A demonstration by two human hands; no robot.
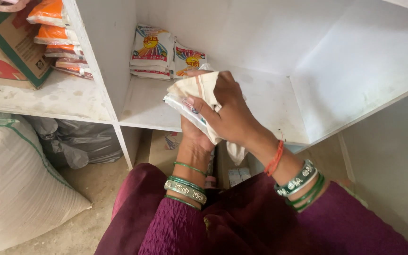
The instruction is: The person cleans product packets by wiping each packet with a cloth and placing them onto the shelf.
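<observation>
Packet [181,105] mostly hidden under cloth [199,89]

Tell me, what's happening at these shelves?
A person crouches at a white shelf. The left hand holds a flat packet from below, and the right hand presses a cream cloth over its top. Behind the hands, a small stack of colourful packets lies at the shelf's back. Orange packets fill the next compartment, and a white sack sits on the floor.

both hands [223,115] gripping cloth [199,89], packet [185,109]
</observation>
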